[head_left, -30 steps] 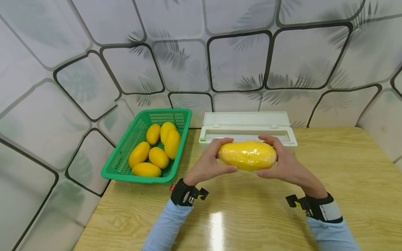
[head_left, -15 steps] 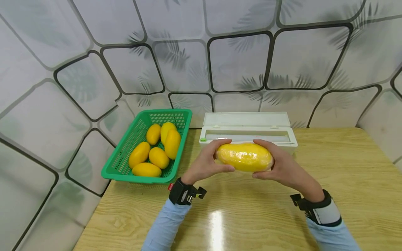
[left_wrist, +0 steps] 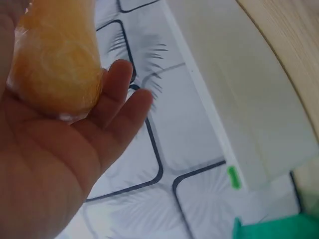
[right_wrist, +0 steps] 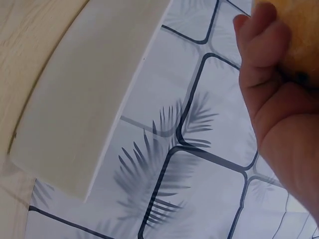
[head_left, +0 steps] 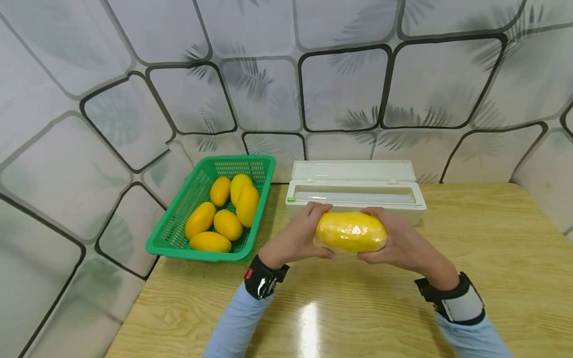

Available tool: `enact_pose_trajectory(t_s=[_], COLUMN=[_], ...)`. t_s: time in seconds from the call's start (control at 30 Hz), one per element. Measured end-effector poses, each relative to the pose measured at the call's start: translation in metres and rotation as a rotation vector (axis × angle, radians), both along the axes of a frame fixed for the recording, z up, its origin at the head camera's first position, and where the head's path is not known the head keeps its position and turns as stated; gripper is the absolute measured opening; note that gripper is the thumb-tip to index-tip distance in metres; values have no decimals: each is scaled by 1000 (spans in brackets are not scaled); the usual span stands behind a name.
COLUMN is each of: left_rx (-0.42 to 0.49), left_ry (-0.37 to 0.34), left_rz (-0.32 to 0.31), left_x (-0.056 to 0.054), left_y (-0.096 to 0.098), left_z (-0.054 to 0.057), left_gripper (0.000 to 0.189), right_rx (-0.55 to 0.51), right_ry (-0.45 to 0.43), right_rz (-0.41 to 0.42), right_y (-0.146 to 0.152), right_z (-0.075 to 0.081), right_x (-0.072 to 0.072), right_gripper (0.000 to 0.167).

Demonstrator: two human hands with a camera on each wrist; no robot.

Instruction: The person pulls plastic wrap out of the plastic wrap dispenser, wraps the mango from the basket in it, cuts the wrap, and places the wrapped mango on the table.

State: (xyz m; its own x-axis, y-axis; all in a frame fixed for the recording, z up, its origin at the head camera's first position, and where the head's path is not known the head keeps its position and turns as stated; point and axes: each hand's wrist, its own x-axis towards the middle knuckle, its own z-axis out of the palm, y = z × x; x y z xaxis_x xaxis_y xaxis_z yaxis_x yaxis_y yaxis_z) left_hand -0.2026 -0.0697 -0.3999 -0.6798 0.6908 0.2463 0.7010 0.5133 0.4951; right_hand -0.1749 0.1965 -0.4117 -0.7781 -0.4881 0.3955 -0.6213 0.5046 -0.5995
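A yellow mango (head_left: 351, 231) in shiny cling film is held lengthwise between both hands, above the wooden table. My left hand (head_left: 301, 237) grips its left end, thumb below and fingers at the top. At the other end my right hand (head_left: 398, 243) grips it the same way. The left wrist view shows the wrapped mango end (left_wrist: 57, 64) against the palm, two fingers sticking out past it. In the right wrist view curled fingers lie against the mango (right_wrist: 301, 40). Behind the hands stands a white cling film dispenser (head_left: 358, 205) with its lid up and a roll inside.
A green plastic basket (head_left: 154, 246) with several unwrapped mangoes stands on the left of the table (head_left: 358, 308). A patterned wall covering (head_left: 344, 89) rises right behind the dispenser and basket.
Both hands have lowered the wrapped mango slightly toward me, and it has turned a little in their grip. More of the dispenser's front now shows. The basket stays put.
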Motion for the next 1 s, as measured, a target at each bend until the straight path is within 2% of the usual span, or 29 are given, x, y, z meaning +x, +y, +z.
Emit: enact_pose_trajectory(t_s=[0.1,0.17,0.23,0.3,0.47,0.6,0.77,0.9,1.0], left_rx=[-81,-124,-171,-219,-299,-310,-262,-236,-251], left_ry=[209,317,394,436,453,424,396,383,379], left_rz=[31,57,83,104,111,79,47,20,16], left_x=[1,1,1,2,3,2,0,-1,-1], left_y=[4,6,8,9,10,9,5,4,4], left_z=[-2,-3,-6,-7,-8,-9,-8,-8,-8], left_gripper=[87,78,72,70,68,62,56,51,50], right_rx=[-1,14,49,100,266,359,368,339,321], right_ry=[-58,-64,-48,-27,-2,63,182,227,248], right_rz=[9,4,-4,-18,-53,-74,-89,-71,-49], right_y=[-2,-3,-5,-8,-14,-18,-24,-23,-22], right_z=[0,0,0,1,2,2,-2,-6,-9], right_x=[0,1,1,3,9,13,12,11,10], right_gripper=[79,79,81,84,102,100,86,84,83])
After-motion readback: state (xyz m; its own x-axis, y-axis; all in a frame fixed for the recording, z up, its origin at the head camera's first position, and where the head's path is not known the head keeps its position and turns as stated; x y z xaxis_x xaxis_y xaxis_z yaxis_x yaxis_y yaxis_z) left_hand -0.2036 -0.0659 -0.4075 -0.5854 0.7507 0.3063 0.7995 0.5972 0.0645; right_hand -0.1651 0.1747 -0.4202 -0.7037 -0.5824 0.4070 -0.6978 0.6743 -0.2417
